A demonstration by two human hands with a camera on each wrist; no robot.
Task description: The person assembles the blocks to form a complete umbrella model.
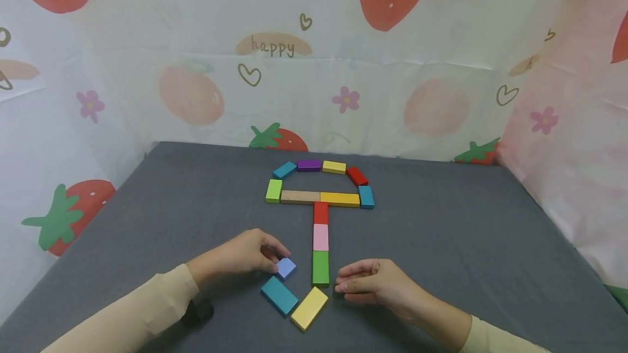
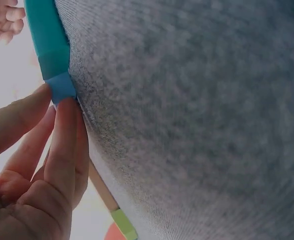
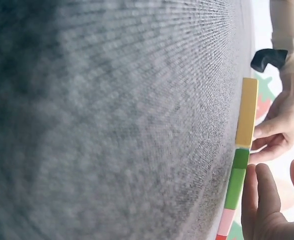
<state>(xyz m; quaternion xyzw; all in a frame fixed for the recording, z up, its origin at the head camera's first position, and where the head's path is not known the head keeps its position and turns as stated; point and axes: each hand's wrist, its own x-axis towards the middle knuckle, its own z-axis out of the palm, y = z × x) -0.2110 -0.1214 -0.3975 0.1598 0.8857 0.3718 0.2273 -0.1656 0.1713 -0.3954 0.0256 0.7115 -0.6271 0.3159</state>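
My left hand pinches a small periwinkle-blue block between thumb and fingers. It sits at the upper end of a slanted teal block; in the left wrist view the blue block appears against the teal one. Beside the teal block, a yellow block slants the other way. Relaxed and holding nothing, my right hand hovers just right of a green block. That green block ends a straight column with a pink block and a red block.
Above the column lies a bar of a tan block and an orange-yellow block. Several coloured blocks, including a purple one, arch over it. Grey cloth covers the table, and a printed curtain stands behind.
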